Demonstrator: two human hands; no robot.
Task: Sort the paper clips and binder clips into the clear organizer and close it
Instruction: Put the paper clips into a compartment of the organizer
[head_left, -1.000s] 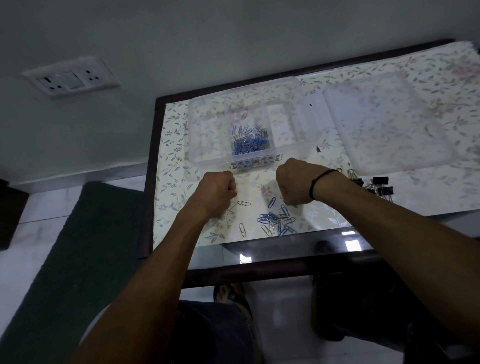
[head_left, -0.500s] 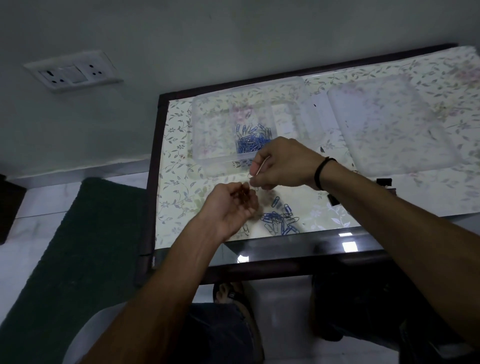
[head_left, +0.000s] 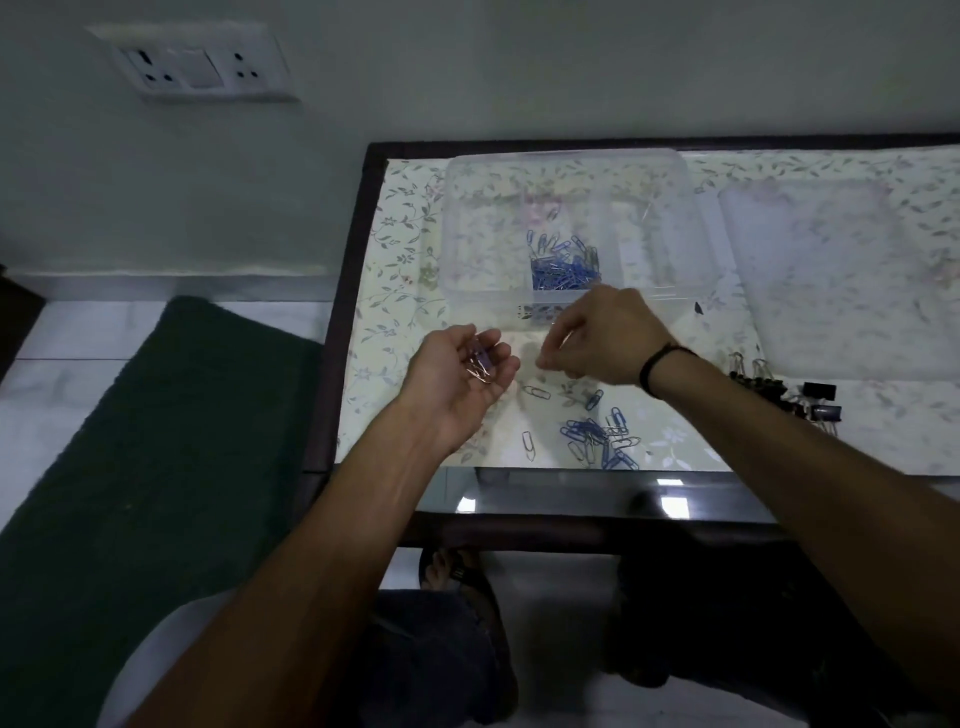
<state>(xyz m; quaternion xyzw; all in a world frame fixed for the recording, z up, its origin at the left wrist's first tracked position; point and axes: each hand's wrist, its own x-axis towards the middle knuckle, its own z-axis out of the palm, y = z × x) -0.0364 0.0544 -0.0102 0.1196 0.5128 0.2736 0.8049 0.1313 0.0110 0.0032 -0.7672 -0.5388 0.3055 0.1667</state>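
A person sits at a surface (head_left: 405, 249) covered in a pale leaf-patterned sheet, seen from above, with both bare forearms reaching forward. The left hand (head_left: 460, 371) is turned palm up, fingers loosely cupped around a few paper clips (head_left: 480, 366) lying in the palm. Just to its right, the right hand (head_left: 597, 340) is palm down with fingers curled and fingertips drawn together; whether they pinch a clip cannot be told. A dark band (head_left: 657, 364) circles the right wrist.

Beyond the hands, at the far side of the surface, stands a clear organizer (head_left: 467, 228), open, with a heap of blue clips (head_left: 563, 267) in a middle compartment at its near side. To the right of it a clear lid (head_left: 831, 270) lies flat, well apart from the box.

Nearer the person, a loose pile of blue and silver clips (head_left: 600, 439) sits close to the near edge, with a single silver clip (head_left: 537, 392) between the pile and the left hand and another (head_left: 529, 446) to the left of the pile. A cluster of black binder clips (head_left: 789, 395) lies on the right, beside the right forearm.

To the left of the surface a dark green mat (head_left: 156, 441) covers the floor, and a white socket plate (head_left: 192, 65) is on the wall at far left.
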